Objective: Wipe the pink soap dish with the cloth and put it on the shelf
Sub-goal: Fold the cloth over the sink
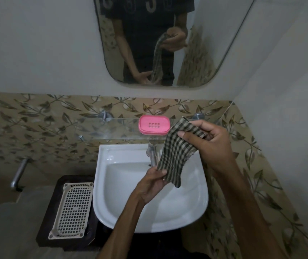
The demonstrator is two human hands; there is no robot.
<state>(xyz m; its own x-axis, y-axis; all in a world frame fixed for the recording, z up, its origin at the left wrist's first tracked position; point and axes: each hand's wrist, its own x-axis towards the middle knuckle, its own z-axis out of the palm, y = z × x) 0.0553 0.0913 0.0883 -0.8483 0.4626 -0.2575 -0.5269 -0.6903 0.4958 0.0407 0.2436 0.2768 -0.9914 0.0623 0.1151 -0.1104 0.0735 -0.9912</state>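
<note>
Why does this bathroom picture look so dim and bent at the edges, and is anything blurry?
Head view: the light is low and flat, so the mirror reflection is dark; the wide lens bows the walls and tile border; the pink soap dish on the glass shelf is sharp, as is the checked cloth held by the left hand and right hand.

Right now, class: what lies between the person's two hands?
In the head view, the checked cloth spans the gap: the right hand grips its upper end, the left hand its lower edge, above the white sink.
</note>
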